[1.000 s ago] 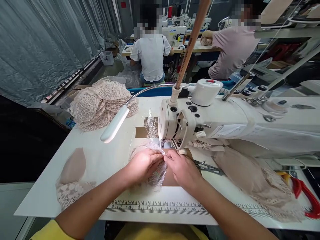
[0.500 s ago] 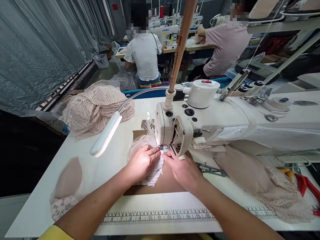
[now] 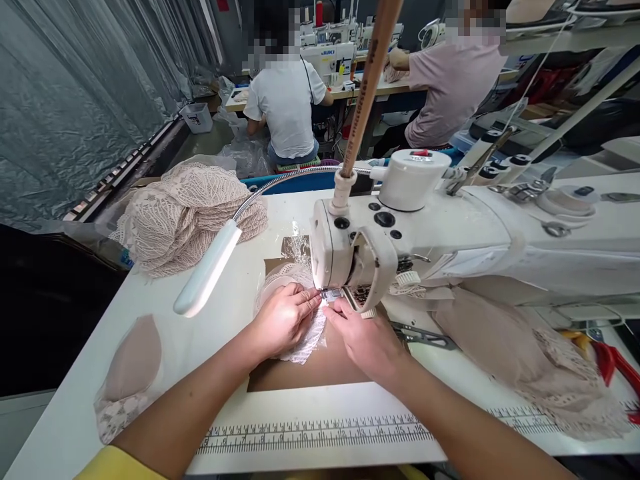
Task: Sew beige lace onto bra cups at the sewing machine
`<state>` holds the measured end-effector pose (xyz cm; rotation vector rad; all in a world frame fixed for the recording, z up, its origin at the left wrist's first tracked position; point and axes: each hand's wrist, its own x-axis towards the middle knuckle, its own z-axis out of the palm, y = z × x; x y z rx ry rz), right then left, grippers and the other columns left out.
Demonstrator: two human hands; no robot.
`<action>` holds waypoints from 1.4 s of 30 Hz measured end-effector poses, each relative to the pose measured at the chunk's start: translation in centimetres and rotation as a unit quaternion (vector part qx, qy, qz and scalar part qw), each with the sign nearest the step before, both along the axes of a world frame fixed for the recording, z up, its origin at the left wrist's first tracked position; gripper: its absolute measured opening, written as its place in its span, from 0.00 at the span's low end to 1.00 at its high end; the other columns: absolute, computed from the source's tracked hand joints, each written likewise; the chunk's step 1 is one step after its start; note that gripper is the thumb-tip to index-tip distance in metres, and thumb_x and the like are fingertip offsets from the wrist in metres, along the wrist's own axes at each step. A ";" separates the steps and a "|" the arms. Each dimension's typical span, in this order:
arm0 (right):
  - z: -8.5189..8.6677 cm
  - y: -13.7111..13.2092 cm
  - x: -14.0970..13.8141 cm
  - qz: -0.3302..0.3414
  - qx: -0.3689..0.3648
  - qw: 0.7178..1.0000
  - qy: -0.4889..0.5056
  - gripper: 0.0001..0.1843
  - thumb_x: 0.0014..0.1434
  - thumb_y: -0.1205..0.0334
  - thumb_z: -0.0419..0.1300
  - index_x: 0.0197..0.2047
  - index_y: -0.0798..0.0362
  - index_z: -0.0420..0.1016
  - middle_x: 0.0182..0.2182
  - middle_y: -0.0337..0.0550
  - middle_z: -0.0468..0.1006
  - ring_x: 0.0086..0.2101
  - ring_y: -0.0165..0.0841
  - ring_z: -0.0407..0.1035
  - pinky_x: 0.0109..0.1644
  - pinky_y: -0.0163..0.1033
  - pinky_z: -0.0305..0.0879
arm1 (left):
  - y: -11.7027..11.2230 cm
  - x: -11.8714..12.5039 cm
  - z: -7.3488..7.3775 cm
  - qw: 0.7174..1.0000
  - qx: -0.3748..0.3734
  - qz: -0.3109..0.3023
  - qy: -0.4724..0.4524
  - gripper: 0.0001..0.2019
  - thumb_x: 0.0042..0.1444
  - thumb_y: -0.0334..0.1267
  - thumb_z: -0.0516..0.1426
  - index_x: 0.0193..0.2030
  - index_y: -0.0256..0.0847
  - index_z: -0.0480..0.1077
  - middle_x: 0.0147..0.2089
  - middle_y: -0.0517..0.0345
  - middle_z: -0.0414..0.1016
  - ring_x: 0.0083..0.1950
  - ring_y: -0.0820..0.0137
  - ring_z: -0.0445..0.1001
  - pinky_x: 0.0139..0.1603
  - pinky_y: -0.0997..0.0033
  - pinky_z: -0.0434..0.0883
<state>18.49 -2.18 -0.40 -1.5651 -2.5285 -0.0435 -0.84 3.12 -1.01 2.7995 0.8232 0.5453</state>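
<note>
Beige lace fabric [image 3: 307, 343] lies on the brown plate under the head of the white sewing machine [image 3: 329, 250]. My left hand [image 3: 286, 320] rests on top of the lace, fingers together and pressing it close to the presser foot [image 3: 331, 294]. At the foot's near right side, my right hand [image 3: 367, 339] pinches the edge of the lace between thumb and forefinger. Both hands are closed on the fabric, and their fingertips nearly meet. The needle's point is too small to make out.
A stack of lace pieces [image 3: 187, 217] stands back left, below a lamp [image 3: 209, 270]. One cup piece [image 3: 134, 360] lies front left. Right of the machine are beige fabric [image 3: 505, 353], a grey metal tool [image 3: 425, 337] and red-handled scissors [image 3: 607, 363]. Two people sit beyond.
The lace's near edge has drawn slightly toward the presser foot. Both hands keep nearly the same place and hold. The camera view has shifted a little.
</note>
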 end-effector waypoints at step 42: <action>-1.0 0.0 1.3 0.049 -0.041 0.968 0.242 0.19 0.62 0.51 0.49 0.49 0.49 0.75 0.48 0.46 0.77 0.47 0.40 0.72 0.49 0.45 0.71 | -16.6 -22.1 -1.3 0.809 0.022 0.582 -0.078 0.13 0.64 0.39 0.41 0.36 0.41 0.63 0.45 0.47 0.73 0.47 0.60 0.72 0.49 0.55 0.70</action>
